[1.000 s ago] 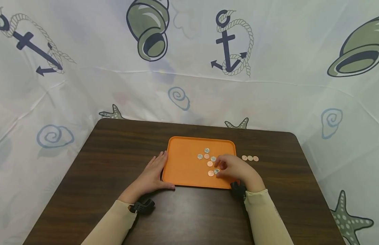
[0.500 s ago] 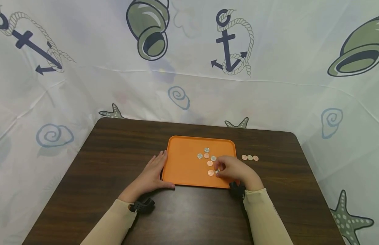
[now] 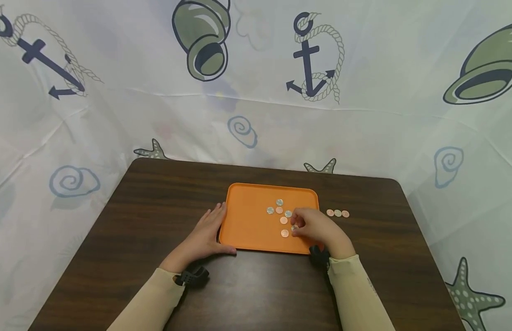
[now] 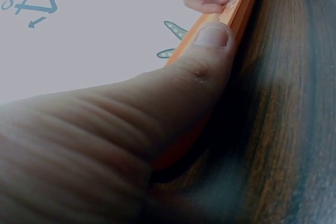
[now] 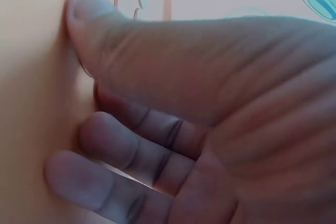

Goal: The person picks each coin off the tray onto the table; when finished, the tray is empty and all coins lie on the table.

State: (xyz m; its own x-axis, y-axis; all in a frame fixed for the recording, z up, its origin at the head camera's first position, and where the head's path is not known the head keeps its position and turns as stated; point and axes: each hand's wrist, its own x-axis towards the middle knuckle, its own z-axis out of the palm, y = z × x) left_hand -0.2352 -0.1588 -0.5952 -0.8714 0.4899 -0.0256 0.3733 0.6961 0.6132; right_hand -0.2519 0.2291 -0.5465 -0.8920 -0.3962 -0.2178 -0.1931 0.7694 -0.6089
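Note:
An orange tray (image 3: 247,230) lies on the dark wood table, with several copper and silver coins on its right half. My left hand (image 3: 204,236) rests against the tray's left end, fingers extended; its thumb (image 4: 210,51) lies along the front rim. Over the tray's right side, my right hand (image 3: 319,230) pinches a silver coin (image 3: 294,227) between thumb and curled fingers. Only a thin edge of that coin shows in the right wrist view, below the thumb tip. Closest to this hand lie a copper coin (image 3: 284,233) and a silver coin (image 3: 288,214).
Right of the tray, a short row of three coins (image 3: 337,213) lies on the table (image 3: 376,257). A white cloth (image 3: 272,138) printed with anchors and shells hangs behind the table. Each wrist wears a black band (image 3: 193,277).
The silver coin under my right fingertips lay flat, then tilted, and now sits slightly farther back between thumb and fingers. My left hand and the tray have stayed in place.

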